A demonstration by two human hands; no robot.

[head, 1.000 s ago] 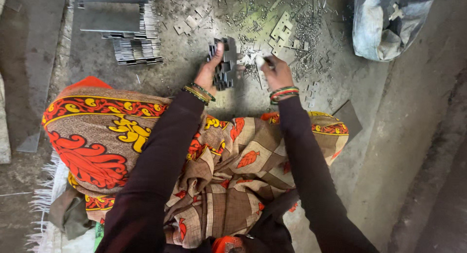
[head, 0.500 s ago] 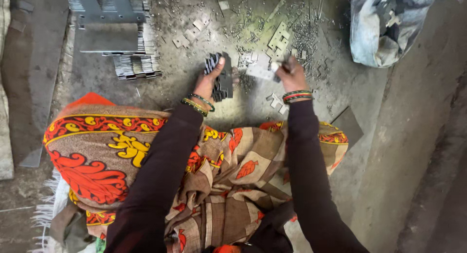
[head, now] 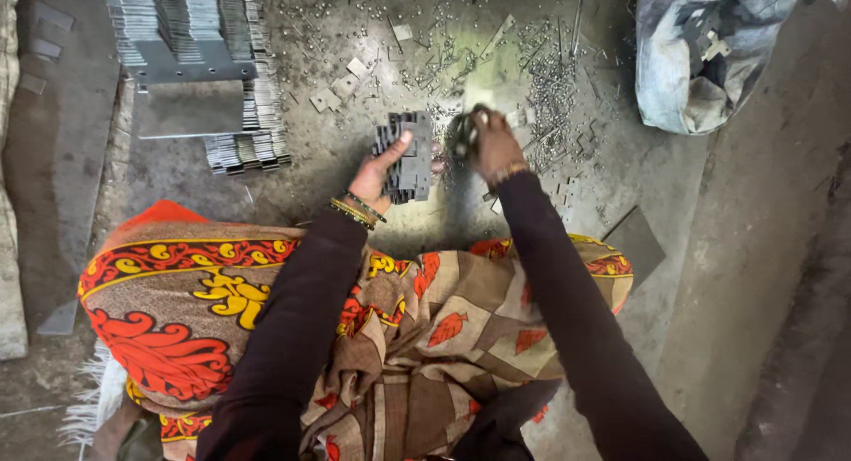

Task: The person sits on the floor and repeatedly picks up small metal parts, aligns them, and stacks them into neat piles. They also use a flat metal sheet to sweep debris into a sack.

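My left hand [head: 381,173] grips a stack of thin dark metal stamped plates [head: 406,155], held on edge above the gritty floor. Just to its right, my right hand [head: 490,142] is closed around a small dark metal piece [head: 461,135], blurred, close to the side of the stack. Both arms wear dark sleeves with bangles at the wrists. A patterned orange and brown cloth [head: 222,310] covers my lap below the hands.
Rows of stacked grey metal plates [head: 191,35] with a flat sheet lie at the upper left. Loose plates [head: 341,84] and small metal bits [head: 550,84] litter the floor ahead. A grey sack [head: 700,53] with parts sits upper right. A flat dark plate [head: 634,239] lies right.
My right hand has drawn back from the scattered pieces toward the stack with a small piece in it. The left hand keeps its hold on the stack.
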